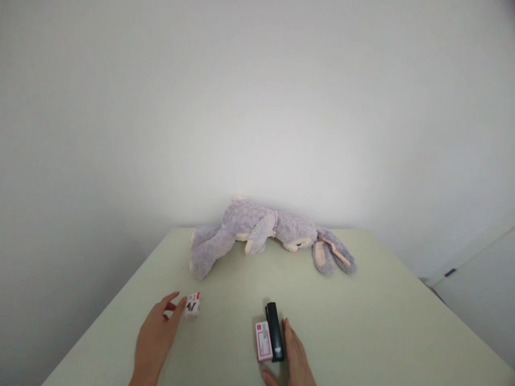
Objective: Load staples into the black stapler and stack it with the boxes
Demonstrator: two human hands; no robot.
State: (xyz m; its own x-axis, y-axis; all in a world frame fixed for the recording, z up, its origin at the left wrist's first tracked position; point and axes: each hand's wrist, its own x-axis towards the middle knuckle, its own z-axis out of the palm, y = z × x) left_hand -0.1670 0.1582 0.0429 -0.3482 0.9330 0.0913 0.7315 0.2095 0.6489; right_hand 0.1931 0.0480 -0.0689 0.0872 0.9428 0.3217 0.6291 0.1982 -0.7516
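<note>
My left hand lies on the pale green table, fingers apart, its thumb tip touching a small white box with red print. My right hand rests at the table's near edge, its fingers alongside the right side of a black stapler. A white and pink flat box lies against the stapler's left side. Whether the right hand grips the stapler or only touches it is unclear.
A grey plush rabbit lies on its side along the far edge of the table, ears to the right. A white wall stands behind it. A white cabinet is at the right.
</note>
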